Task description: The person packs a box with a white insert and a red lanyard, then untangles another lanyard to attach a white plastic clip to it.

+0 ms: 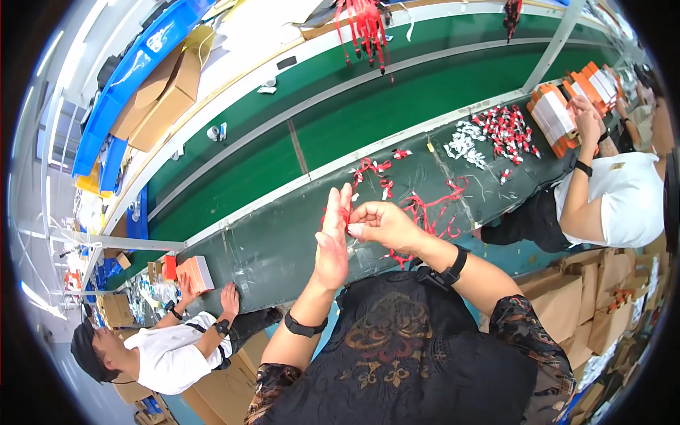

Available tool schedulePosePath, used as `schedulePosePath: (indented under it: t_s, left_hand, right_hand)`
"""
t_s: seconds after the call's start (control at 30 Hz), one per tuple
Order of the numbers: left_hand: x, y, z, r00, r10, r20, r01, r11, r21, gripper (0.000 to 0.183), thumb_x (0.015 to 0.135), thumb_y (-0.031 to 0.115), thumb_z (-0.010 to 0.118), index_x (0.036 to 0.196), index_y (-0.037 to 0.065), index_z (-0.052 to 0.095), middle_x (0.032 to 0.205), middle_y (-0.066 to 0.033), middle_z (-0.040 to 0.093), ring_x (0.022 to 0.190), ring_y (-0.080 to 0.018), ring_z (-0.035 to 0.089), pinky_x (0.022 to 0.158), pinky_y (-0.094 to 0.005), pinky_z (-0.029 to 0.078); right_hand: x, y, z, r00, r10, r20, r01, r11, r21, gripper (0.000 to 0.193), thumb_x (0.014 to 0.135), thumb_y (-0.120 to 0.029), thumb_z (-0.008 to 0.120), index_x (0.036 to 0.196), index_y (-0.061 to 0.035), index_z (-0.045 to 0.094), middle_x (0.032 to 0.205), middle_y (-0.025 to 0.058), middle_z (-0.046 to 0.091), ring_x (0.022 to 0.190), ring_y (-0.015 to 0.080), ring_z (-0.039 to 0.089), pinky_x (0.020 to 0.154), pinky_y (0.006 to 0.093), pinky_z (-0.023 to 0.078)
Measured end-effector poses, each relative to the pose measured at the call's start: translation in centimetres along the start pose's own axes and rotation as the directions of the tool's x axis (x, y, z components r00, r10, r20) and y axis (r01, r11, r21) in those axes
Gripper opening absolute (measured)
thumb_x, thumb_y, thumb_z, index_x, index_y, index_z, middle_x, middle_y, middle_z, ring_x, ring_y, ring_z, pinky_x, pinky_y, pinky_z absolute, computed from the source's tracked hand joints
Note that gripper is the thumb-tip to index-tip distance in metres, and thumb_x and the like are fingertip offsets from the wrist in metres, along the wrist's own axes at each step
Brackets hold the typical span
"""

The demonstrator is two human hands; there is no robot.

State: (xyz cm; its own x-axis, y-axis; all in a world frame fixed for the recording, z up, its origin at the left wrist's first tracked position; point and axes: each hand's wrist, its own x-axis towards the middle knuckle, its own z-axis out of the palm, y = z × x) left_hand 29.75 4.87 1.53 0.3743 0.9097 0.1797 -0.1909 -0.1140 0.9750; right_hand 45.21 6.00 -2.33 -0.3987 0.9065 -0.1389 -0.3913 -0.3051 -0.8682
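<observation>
Over the dark bench, my left hand (331, 246) is raised with its fingers stretched upward and close together. A thin red strap (346, 217) shows at both sides of those fingers, apparently wound round them. My right hand (386, 225) meets it from the right, thumb and index finger pinched on the strap at the left fingers. The strap's ends are hidden by the hands. Beyond my hands lie a few bundled red straps (374, 167). Long loose red straps (432, 212) are tangled on the bench to the right of my right hand.
A pile of red-and-white bundles (510, 131) and white pieces (465, 144) lies farther right. Orange-and-white boxes (552, 117) stand beside a co-worker. Another co-worker at left touches an orange-and-white box (195, 275). A green conveyor (382, 106) runs behind the bench; red straps (365, 28) hang above it.
</observation>
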Motion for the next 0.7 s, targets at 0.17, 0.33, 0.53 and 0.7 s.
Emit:
schedulePosePath:
  t_s: [0.17, 0.33, 0.53, 0.7]
  left_hand:
    - [-0.7, 0.0, -0.2, 0.998, -0.057, -0.011, 0.055, 0.993, -0.106, 0.102, 0.094, 0.078, 0.018, 0.158, -0.001, 0.007, 0.163, -0.0247, 0.014, 0.153, -0.034, 0.009, 0.122, -0.0458, 0.003]
    - [-0.8, 0.4, -2.6, 0.985, -0.17, 0.018, 0.163, 0.966, 0.201, 0.093, 0.098, 0.07, 0.028, 0.155, -0.003, 0.024, 0.156, -0.0249, 0.033, 0.146, -0.0313, 0.03, 0.12, -0.0455, 0.018]
    - [-1.6, -2.2, -4.1, 0.903, -0.319, 0.289, 0.388, 0.894, -0.223, 0.1, 0.079, 0.069, 0.071, 0.143, -0.003, 0.045, 0.135, -0.0129, 0.056, 0.125, -0.0236, 0.054, 0.109, -0.0422, 0.04]
    - [-2.7, -3.1, 0.2, 0.925, -0.368, 0.098, 0.381, 0.891, -0.247, 0.044, 0.094, 0.038, 0.069, 0.121, 0.005, 0.059, 0.112, -0.003, 0.061, 0.104, -0.015, 0.06, 0.089, -0.0336, 0.051]
  right_hand:
    - [0.6, 1.0, 0.5, 0.999, -0.035, -0.005, 0.033, 0.983, -0.183, 0.014, 0.088, -0.006, 0.074, 0.095, -0.001, 0.063, 0.086, 0.0029, 0.068, 0.075, 0.0074, 0.064, 0.065, 0.024, 0.051]
    - [-0.1, 0.1, -0.1, 0.998, 0.054, 0.011, -0.048, 0.956, -0.291, 0.015, 0.087, -0.005, 0.074, 0.09, -0.0023, 0.059, 0.086, 0.0037, 0.068, 0.075, 0.0075, 0.064, 0.063, 0.0233, 0.05]
    - [-1.9, -2.9, 0.8, 0.999, -0.035, 0.014, 0.033, 0.992, 0.125, 0.015, 0.088, -0.003, 0.073, 0.096, -0.0006, 0.06, 0.088, 0.0069, 0.069, 0.079, 0.0096, 0.066, 0.07, 0.024, 0.056]
    - [-2.0, -2.9, 1.3, 0.896, -0.416, -0.156, 0.293, 0.817, -0.497, 0.013, 0.085, 0.001, 0.072, 0.098, -0.0025, 0.07, 0.087, 0.0057, 0.07, 0.073, 0.0136, 0.067, 0.063, 0.028, 0.055]
